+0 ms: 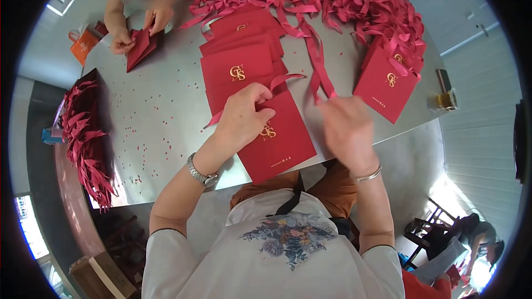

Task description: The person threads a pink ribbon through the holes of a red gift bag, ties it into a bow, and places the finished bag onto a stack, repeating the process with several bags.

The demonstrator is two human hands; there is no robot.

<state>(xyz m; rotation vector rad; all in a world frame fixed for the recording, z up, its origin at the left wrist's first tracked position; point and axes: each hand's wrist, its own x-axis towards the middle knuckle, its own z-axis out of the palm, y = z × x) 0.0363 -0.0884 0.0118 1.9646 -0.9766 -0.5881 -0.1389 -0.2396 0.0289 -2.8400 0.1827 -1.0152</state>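
Observation:
A flat red paper gift bag (285, 141) with gold lettering lies at the table's near edge, tilted. My left hand (241, 116) is closed on its top edge, thumb and index finger pinched together. A short pink ribbon (287, 77) sticks out beyond these fingers. My right hand (348, 130), blurred by motion, is just right of the bag. Its fingertips are closed at the lower end of a long pink ribbon (316, 61) that hangs down from the pile. Beneath and behind the bag, more red bags (221, 69) overlap in a stack.
A heap of pink ribbons (343, 0) covers the far side of the table (166, 88). Finished-looking bags with ribbons (388, 86) lie right, near a glass (446, 99). More ribboned bags (86, 138) line the left edge. Across the table, a person's hands (152, 25) hold a red bag.

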